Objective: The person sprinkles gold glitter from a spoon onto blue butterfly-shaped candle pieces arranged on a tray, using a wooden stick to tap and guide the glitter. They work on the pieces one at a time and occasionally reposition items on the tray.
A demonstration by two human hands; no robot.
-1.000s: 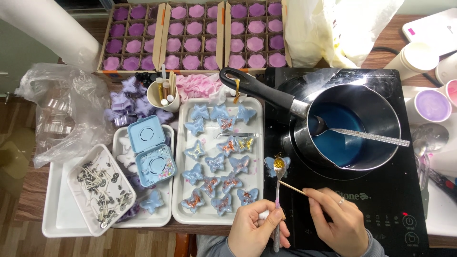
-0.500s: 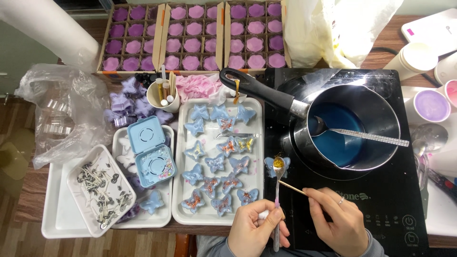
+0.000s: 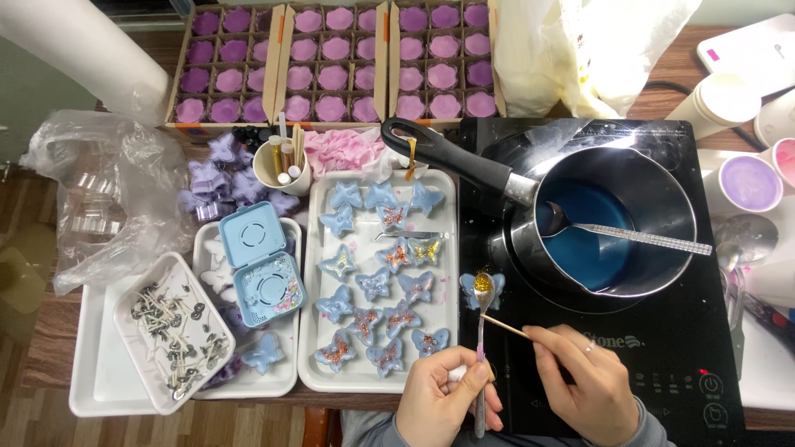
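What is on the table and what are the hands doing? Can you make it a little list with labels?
left hand: holds a small spoon with gold glitter in its bowl
right hand: holds a thin wooden stick, its tip by the spoon
under the spoon: one blue butterfly shape on the black cooktop
white tray: many blue butterfly shapes, some with glitter
pot: blue liquid with a metal spoon in it
back of table: cardboard boxes of purple flower shapes
left side: blue case, tray of metal wick holders
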